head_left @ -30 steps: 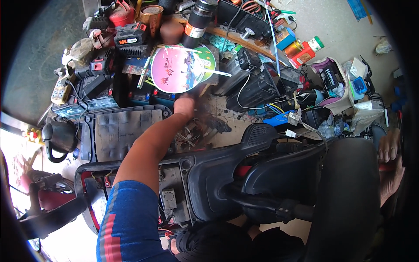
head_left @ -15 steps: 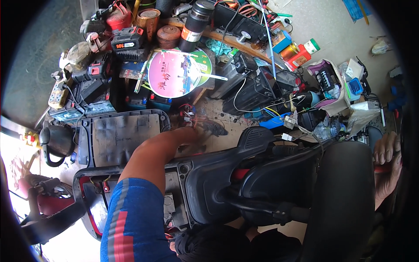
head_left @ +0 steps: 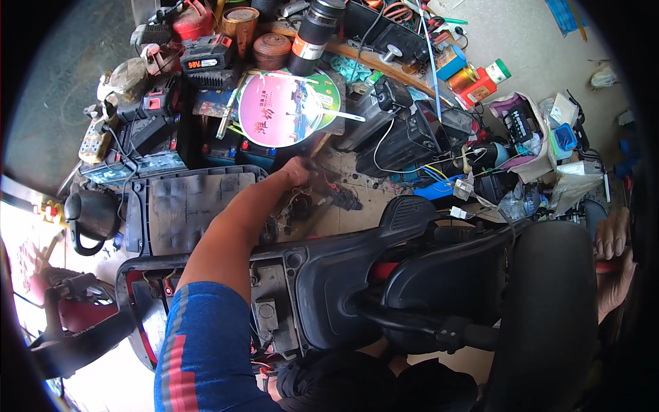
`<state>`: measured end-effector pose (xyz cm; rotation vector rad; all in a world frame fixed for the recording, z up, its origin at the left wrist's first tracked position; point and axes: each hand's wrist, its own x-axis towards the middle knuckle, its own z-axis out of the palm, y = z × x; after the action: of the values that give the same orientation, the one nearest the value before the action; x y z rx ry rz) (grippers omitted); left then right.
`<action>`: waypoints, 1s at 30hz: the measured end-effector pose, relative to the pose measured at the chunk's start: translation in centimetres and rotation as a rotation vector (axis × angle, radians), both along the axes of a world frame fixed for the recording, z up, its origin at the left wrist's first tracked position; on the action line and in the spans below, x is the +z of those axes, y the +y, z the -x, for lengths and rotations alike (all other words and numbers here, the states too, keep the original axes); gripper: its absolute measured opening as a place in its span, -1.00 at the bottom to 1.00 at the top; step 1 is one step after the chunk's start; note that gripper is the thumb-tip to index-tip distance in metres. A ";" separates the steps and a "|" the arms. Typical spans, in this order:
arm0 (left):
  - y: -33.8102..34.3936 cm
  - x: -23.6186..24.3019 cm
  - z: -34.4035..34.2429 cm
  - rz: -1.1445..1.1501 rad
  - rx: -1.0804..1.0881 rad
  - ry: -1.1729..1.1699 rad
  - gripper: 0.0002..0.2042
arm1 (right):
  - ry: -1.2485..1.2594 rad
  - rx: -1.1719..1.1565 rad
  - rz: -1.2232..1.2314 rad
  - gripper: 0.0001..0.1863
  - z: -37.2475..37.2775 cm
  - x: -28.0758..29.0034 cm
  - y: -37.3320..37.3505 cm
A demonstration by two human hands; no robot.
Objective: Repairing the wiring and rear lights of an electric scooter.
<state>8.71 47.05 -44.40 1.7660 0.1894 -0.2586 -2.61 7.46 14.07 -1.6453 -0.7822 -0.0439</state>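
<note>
My left arm, in a blue sleeve with a pink and grey stripe, reaches over an opened scooter body (head_left: pixel 329 302). My left hand (head_left: pixel 297 172) is beyond its far edge, just above the floor, by a dark tangle of wires and parts (head_left: pixel 295 207). Its fingers are blurred and partly hidden, so a hold does not show. A dark clump with a reddish wire (head_left: pixel 340 197) lies just right of it. At the far right edge, my right hand (head_left: pixel 612 257) curls its fingers round a red bar (head_left: pixel 611 266); its forearm disappears behind a thick black padded piece (head_left: pixel 549 295).
Beyond my left hand are a round pink-and-green fan (head_left: pixel 285 110), power-tool batteries (head_left: pixel 206 55) and a black flask (head_left: pixel 316 34). Black battery cases (head_left: pixel 398 137) stand farther right. A removed black panel (head_left: pixel 199 206) and a black kettle (head_left: pixel 93 216) are on the left.
My left hand has moved farther from me, toward the fan, uncovering the tangle of wires and parts on the floor. My right hand stays round the red bar. The view has shifted slightly.
</note>
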 end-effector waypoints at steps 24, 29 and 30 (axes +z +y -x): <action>1.8 -2.7 -1.1 -0.347 -0.383 -0.540 -0.78 | 0.016 -0.035 -0.010 -0.59 0.0 0.4 -2.1; 0.8 -5.1 -1.7 0.153 -0.284 -0.351 -0.72 | 0.075 -0.027 -0.035 -0.56 -0.3 0.3 -3.6; -1.0 -2.0 -1.8 0.418 -0.151 -0.039 -0.67 | 0.054 -0.064 -0.037 -0.57 -0.1 0.2 -3.7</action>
<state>10.46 46.03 -46.42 1.3699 -0.0271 -0.3456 -2.53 3.74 14.28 -1.6292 -0.6843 -0.0587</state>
